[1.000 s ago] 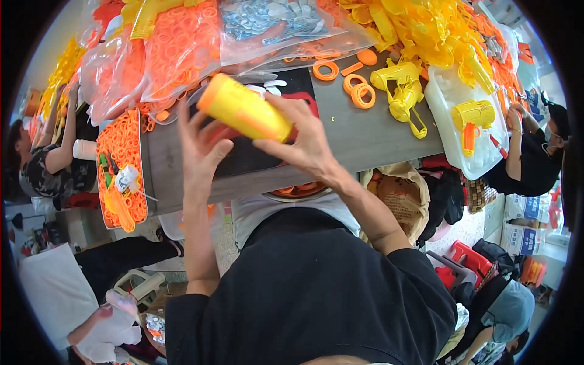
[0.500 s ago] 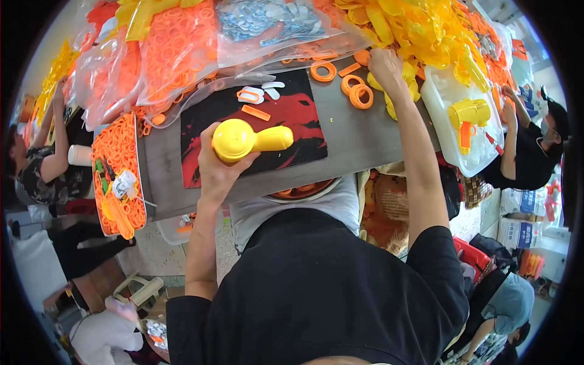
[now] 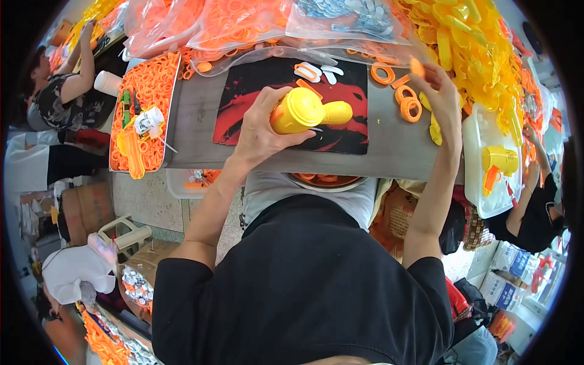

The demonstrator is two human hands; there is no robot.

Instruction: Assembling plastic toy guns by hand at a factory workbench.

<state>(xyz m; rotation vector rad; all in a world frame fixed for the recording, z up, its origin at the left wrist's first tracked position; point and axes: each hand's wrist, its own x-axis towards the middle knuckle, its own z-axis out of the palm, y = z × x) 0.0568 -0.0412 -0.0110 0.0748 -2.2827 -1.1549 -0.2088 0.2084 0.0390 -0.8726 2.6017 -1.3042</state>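
Note:
My left hand (image 3: 260,132) is wrapped round a yellow plastic cylinder with a ribbed handle (image 3: 304,111), holding it over the mat with its round end up and the handle pointing right. Between the thumb and fingers of my right hand (image 3: 443,94) is a small orange disc (image 3: 417,67), above the right part of the table. Below the right hand lie orange rings (image 3: 410,110) and a yellow plastic piece (image 3: 435,131). A black and red mat (image 3: 243,121) carries white oval pieces (image 3: 310,72) and an orange strip (image 3: 309,89).
An orange-filled tray (image 3: 173,115) stands at left, with green-handled pliers (image 3: 126,106) on top. Clear bags of orange rings (image 3: 243,21) and blue-white pieces (image 3: 340,18) line the back. Yellow parts (image 3: 480,48) heap above a white tub (image 3: 477,176). Co-workers sit on both sides.
My right hand has lifted the orange disc off the table. My left hand has tilted the yellow cylinder a little, showing more of its side. The whole view has shifted.

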